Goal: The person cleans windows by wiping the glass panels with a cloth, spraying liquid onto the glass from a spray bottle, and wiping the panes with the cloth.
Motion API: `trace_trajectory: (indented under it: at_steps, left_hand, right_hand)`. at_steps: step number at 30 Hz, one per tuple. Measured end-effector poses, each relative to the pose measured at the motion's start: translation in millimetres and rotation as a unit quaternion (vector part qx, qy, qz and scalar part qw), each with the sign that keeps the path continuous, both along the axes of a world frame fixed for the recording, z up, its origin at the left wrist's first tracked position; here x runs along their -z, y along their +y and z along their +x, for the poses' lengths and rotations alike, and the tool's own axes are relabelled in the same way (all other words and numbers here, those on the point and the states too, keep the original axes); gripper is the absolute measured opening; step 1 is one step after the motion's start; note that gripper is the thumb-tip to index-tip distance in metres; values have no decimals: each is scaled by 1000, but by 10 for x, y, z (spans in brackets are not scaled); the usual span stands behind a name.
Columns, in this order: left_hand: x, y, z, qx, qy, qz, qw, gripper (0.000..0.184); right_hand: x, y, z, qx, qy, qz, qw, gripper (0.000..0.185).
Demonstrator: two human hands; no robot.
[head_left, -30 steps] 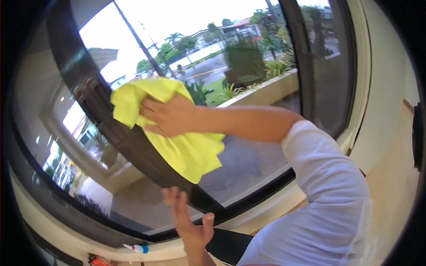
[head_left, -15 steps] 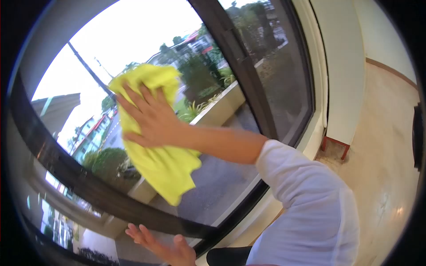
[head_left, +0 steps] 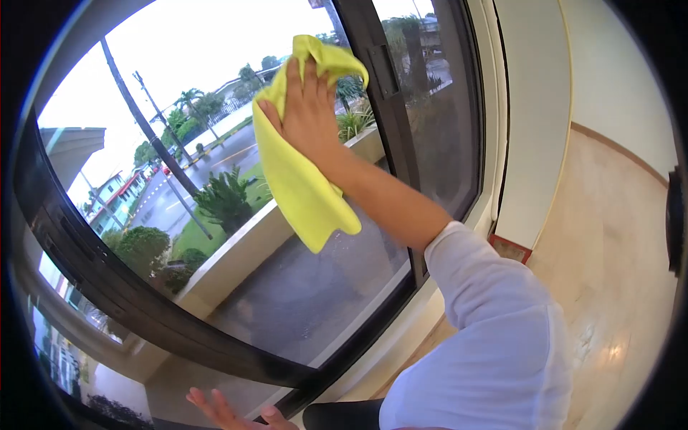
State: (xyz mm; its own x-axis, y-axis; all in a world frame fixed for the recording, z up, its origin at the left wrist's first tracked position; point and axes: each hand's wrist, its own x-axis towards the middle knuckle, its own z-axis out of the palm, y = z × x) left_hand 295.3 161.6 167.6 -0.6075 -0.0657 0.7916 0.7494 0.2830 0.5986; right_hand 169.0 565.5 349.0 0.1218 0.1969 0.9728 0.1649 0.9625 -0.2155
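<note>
Far left, a dark bar (head_left: 165,313) curves down above the left hand (head_left: 233,421), which is empty, fingers apart. Next comes the pane (head_left: 287,308), with the cloth (head_left: 304,197) seemingly against it, held by the right hand (head_left: 309,118), fingers extended over it. Rightmost, a post (head_left: 393,115). Work looks under way: 1 patch is covered; how much is done or left, I cannot tell.

A large window (head_left: 301,297) in a dark frame (head_left: 190,326) lets in daylight from a white sky (head_left: 208,43) above a street (head_left: 233,153), greenery (head_left: 226,201) and a low pale wall (head_left: 244,251). Indoors, at right, brown skirting (head_left: 616,151) separates a plain off-white wall (head_left: 613,86) from a shiny beige floor (head_left: 602,272).
</note>
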Motion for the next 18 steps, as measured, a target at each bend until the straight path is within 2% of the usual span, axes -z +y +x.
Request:
trace_trajectory:
  at_steps: [2, 4, 6, 7, 9, 10, 11, 18]
  left_hand:
    - [-3, -14, -136, -72, 119, -106, 985, 63]
    - [40, -57, -158, -53, 108, -138, 983, 69]
    - [112, -63, -173, -27, 100, -170, 980, 75]
    - [181, -58, -183, -3, 77, -150, 986, 75]
    - [250, -115, -167, 24, 52, -127, 990, 74]
    - [225, -190, -141, 11, 45, -169, 984, 74]
    - [226, -232, -126, -3, 36, -209, 977, 74]
    - [317, -468, -120, -8, 41, -199, 979, 74]
  right_hand:
    - [-340, 72, -68, 19, 31, 54, 998, 92]
    - [-447, 165, -49, 22, 38, 46, 998, 94]
    - [-356, 309, -32, -43, 76, -17, 996, 95]
    - [-98, 323, -102, 11, 96, -45, 994, 93]
    - [504, 576, -211, 42, 105, -56, 992, 88]
    - [704, 587, -163, 16, 105, -105, 989, 85]
    - [637, 454, -29, -4, 89, -141, 986, 87]
    - [-187, 102, 116, -56, 27, -330, 942, 92]
